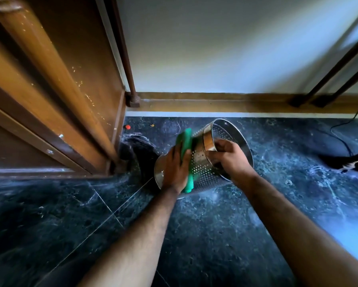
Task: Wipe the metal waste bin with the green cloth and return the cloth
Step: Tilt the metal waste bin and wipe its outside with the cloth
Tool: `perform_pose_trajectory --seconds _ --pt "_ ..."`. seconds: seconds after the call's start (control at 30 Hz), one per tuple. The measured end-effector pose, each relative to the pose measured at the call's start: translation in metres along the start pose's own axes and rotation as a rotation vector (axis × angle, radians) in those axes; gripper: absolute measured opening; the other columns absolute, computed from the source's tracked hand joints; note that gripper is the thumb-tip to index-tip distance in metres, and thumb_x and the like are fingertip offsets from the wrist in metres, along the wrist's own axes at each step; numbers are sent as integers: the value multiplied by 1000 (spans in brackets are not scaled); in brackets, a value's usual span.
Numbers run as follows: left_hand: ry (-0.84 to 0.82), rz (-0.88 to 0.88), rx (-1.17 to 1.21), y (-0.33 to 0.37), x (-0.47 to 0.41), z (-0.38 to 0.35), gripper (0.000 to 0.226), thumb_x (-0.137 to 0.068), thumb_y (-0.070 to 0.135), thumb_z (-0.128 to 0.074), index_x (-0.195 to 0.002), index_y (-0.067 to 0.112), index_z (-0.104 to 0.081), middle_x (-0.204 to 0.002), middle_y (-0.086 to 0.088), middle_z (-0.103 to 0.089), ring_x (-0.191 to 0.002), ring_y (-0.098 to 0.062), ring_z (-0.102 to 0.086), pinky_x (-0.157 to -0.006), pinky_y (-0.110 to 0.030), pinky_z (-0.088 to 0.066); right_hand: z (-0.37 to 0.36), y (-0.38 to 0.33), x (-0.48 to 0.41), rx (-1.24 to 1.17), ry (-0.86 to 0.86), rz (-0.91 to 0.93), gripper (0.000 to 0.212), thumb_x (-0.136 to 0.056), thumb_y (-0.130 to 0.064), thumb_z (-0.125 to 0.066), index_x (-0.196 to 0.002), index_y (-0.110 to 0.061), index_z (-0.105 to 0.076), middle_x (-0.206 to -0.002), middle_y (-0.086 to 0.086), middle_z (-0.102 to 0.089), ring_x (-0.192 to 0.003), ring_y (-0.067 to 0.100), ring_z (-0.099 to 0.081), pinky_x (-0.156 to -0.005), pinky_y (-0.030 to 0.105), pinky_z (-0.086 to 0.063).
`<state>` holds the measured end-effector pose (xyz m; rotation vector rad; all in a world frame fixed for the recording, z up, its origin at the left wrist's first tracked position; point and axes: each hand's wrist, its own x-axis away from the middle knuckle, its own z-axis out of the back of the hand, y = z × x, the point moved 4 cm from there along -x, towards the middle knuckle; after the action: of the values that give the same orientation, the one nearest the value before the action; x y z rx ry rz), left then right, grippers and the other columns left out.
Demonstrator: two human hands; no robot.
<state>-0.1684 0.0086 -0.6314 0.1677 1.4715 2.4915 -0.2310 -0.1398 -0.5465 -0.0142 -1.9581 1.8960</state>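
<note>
Pressing green cloth [186, 139] against the steel bin [203, 169], left hand [175, 168] lies flat (apparently); right hand [230, 160] grips the rim.

Both arms bare: left forearm [132, 235] with dark hair along it, cut by frame edge at 7 o'clock; right forearm [298, 226] hairy too, hair fainter, cut by edge at 4 o'clock. left hand [175, 168] and right hand [229, 160] bare, wrists uncovered, knuckles showing near frame centre
</note>
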Motion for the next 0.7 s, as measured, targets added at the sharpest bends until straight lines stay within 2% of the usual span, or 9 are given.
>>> perform_pose_trajectory --seconds 0.07,0.13,0.23,0.33,0.4,0.47,0.57,0.63,0.7 --pt "14 166 -22 -35 -5 2 54 -102 45 -40 -140 10 -55 -124 -14 -66 -110 -29 -63 -94 -20 -44 14 8 5 -12 -43 -30 23 -85 3 -68 -101 -12 -75 -96 21 -76 -76 32 -62 -64 37 -47" --pt "-42 383 -39 -67 -15 5 59 -101 53 -37 -135 11 -59 -126 -24 -66 -118 -39 -62 -100 -39 -48 23 13 10 8 -114 -20 24 -85 5 -67 -98 -14 -76 -95 10 -79 -80 23 -71 -67 29 -55" --pt "-171 548 -75 -62 -33 3 67 -99 62 -28 -135 16 -60 -137 -26 -61 -127 -41 -57 -108 -44 -44 25 14 15 32 -196 10 26 -87 7 -65 -98 -13 -76 -94 4 -80 -85 15 -74 -70 21 -56" --pt "-235 405 46 -1 -52 -9 76 -89 79 -25 -138 31 -57 -142 -11 -61 -124 -33 -60 -107 -45 -47 22 13 16 81 -225 15 27 -87 9 -65 -110 -4 -72 -103 10 -78 -90 17 -71 -78 25 -56" --pt "-217 324 95 37 -61 -15 75 -82 85 -25 -129 38 -62 -117 3 -73 -103 -26 -67 -87 -35 -54 26 11 18 128 -264 -11 30 -86 12 -65 -115 2 -68 -112 23 -74 -94 24 -67 -86 37 -53" --pt "-223 225 67 62 -59 -18 65 -86 78 -26 -114 35 -66 -91 7 -73 -87 -25 -70 -67 -28 -51 37 9 21 165 -330 -57 29 -84 13 -66 -111 3 -68 -105 19 -76 -91 23 -68 -83 35 -55" --pt "-171 87 22 63 -31 -20 57 -94 63 -34 -113 21 -67 -105 -11 -74 -96 -31 -70 -77 -42 -57 49 5 22 371 -283 -60 24 -77 3 -74 -101 0 -71 -90 13 -77 -77 18 -68 -70 37 -59" --pt "-178 32 -99 40 -2 -24 54 -99 54 -36 -125 15 -63 -121 -16 -68 -110 -34 -65 -91 -46 -54 54 5 17 575 -48 9 19 -78 -10 -77 -95 -5 -72 -89 16 -78 -77 24 -71 -76 47 -60" --pt "-170 68 -243 5 19 -25 52 -102 48 -36 -131 11 -59 -126 -19 -65 -117 -36 -61 -96 -47 -50 57 5 17 664 169 57 22 -81 -23 -78 -95 -7 -74 -94 11 -78 -83 30 -73 -79 45 -57"
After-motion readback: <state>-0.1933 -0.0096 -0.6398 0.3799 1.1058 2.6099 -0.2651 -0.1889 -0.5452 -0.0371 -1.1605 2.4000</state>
